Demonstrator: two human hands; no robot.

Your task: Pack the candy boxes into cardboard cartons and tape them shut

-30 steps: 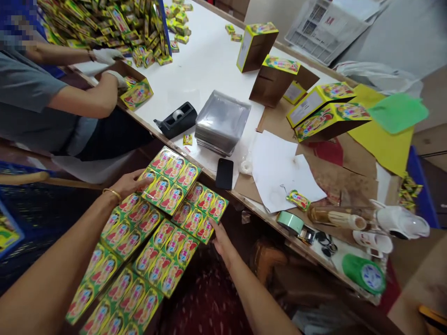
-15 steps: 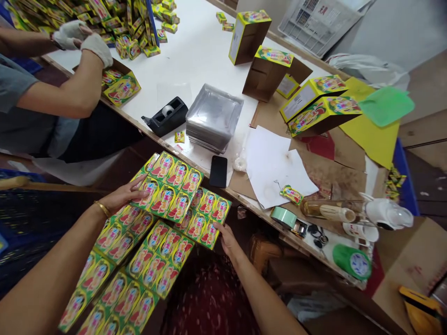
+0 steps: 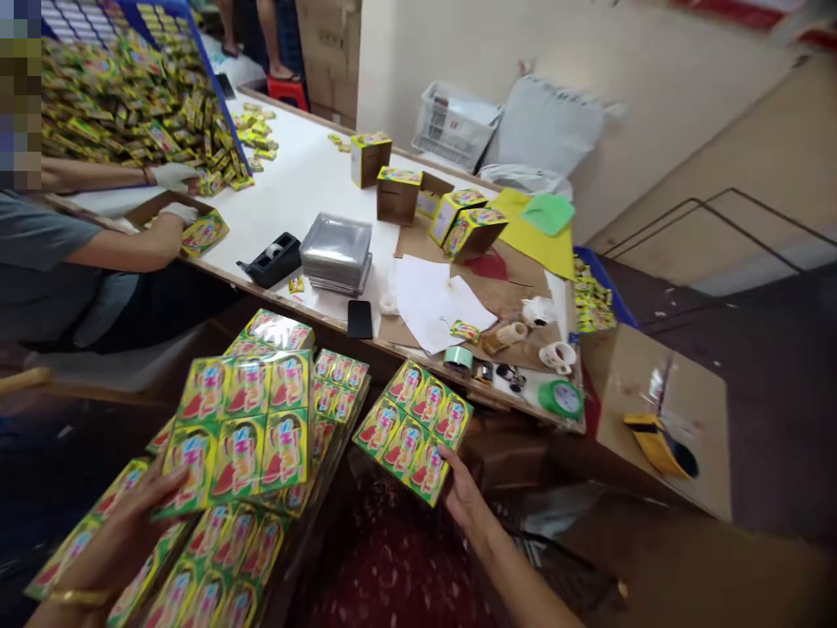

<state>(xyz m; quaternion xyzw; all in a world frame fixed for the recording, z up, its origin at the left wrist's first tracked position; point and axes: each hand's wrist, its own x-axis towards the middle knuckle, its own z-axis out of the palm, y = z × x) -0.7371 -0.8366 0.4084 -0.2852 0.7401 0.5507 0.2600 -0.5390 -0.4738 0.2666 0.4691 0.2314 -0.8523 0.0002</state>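
1. Because the right hand [image 3: 466,490] grips only the edge of a glossy green-and-yellow rectangular pack [image 3: 411,429], this pack could perhaps tilt and slip.
2. Half closed, this hand holds it near the green-and-yellow stacked packs [image 3: 239,542].
3. The left hand [image 3: 134,515], also half closed, grasps another glossy green-and-yellow pack [image 3: 245,432] over them.

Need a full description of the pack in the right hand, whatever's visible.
The pack is square-cornered, its printed face showing six matching panels in two rows of three: green corners, yellow ovals, red fruit art, pink and blue lettering. It looks like printed card; whether film covers it, I can't tell. It is turned at an angle, right of the stacked packs. The right hand grips its near right edge. Its underside is hidden.
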